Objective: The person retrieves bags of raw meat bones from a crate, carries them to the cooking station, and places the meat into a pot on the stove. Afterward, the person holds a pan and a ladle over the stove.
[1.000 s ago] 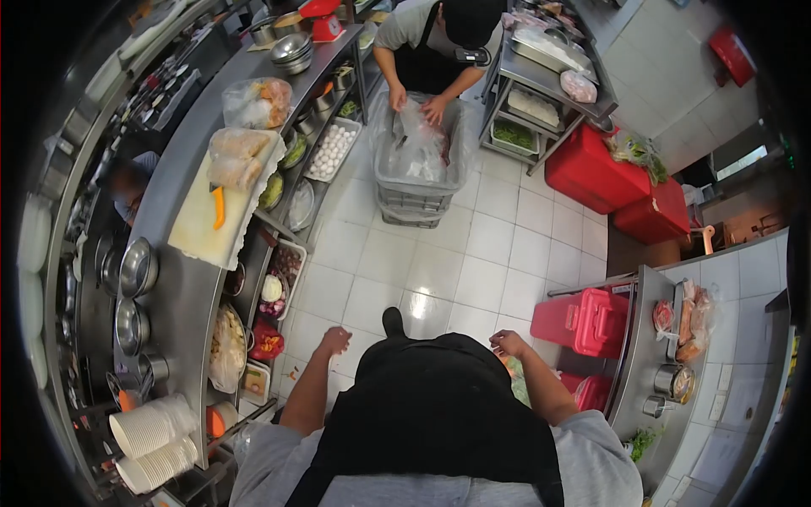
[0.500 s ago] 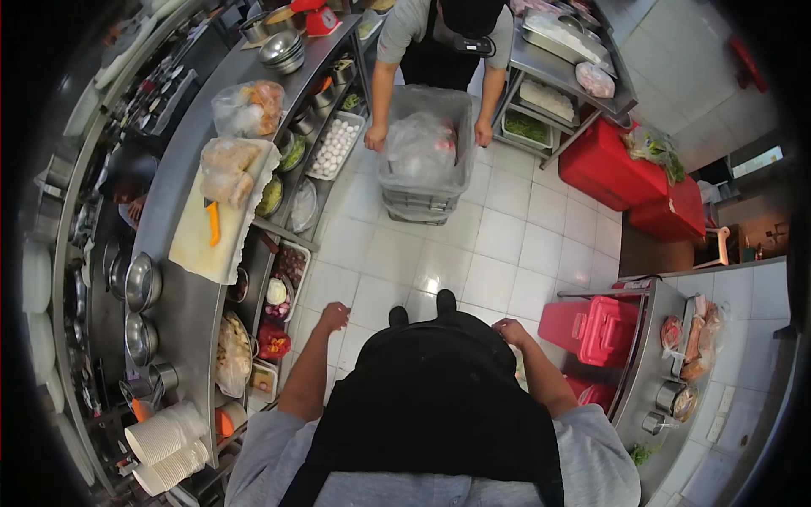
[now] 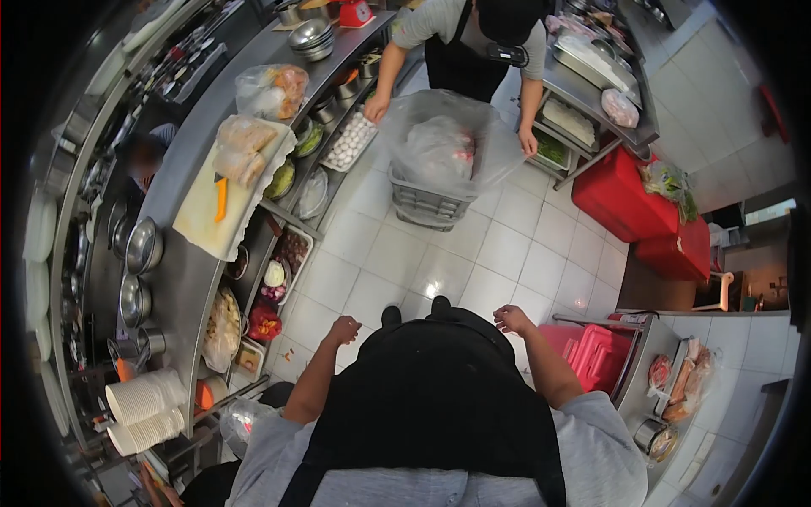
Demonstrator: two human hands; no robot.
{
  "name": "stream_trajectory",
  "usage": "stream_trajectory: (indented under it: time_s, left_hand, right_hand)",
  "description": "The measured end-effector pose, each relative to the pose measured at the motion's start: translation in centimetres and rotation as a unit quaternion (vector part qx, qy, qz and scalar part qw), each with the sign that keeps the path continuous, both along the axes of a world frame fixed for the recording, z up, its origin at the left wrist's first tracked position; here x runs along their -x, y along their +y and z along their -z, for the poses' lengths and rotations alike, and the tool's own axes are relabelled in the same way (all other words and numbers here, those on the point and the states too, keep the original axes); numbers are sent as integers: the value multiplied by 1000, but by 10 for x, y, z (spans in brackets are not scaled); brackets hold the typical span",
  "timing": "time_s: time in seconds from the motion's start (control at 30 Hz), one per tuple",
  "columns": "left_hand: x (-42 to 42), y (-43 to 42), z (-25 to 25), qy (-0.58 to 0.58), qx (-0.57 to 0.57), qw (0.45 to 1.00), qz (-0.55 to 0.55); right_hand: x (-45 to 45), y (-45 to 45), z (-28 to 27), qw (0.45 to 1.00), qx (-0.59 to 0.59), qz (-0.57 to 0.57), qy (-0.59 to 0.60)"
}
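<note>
My left hand (image 3: pixel 345 330) hovers over the white tile floor beside the apron, fingers loosely bent with nothing in them. On the other side, my right hand (image 3: pixel 509 319) is also bare, its fingers parted. Nearest to it is a pink lidded bin (image 3: pixel 598 359) under the right-hand counter. Ahead of me stands a grey crate (image 3: pixel 422 201) lined with a clear plastic bag (image 3: pixel 494 160), and a white bundle with red marks (image 3: pixel 439 148) lies inside. A co-worker's two hands grip the liner's edges on either side.
Along the left runs a steel counter (image 3: pixel 182 291) with a cutting board (image 3: pixel 198 224), an orange-handled knife (image 3: pixel 221 199) and bagged meat (image 3: pixel 243 139). Its shelves hold an egg tray (image 3: pixel 349 142) and produce. Red boxes (image 3: pixel 621 196) stand at right. Paper bowls (image 3: pixel 144 397) are stacked lower left.
The co-worker has spread the plastic liner up and outward over the crate. My right hand has lifted slightly, and my view has turned a little. Another dark-clothed person appears at lower left.
</note>
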State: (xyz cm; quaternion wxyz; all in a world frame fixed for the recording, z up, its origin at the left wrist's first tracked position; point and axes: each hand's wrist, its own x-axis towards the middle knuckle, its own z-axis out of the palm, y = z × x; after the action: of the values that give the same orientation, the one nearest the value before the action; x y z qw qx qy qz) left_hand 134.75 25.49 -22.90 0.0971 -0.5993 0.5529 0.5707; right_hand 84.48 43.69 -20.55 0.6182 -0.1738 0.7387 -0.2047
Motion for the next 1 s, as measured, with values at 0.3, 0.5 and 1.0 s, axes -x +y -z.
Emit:
stream_trajectory:
  time_s: [0.3, 0.5, 1.0]
  left_hand:
    - [-12, -3, -5, 0, -14, 999, -52]
    - [-12, 4, -3, -16, -16, 999, -24]
    - [-16, -9, -2, -14, 23, 999, 41]
  right_hand:
    - [-4, -21, -4, 999, 7, -38, 11]
    - [-22, -8, -6, 999, 6, -31, 26]
    - [-47, 46, 18, 976, 58, -138, 158]
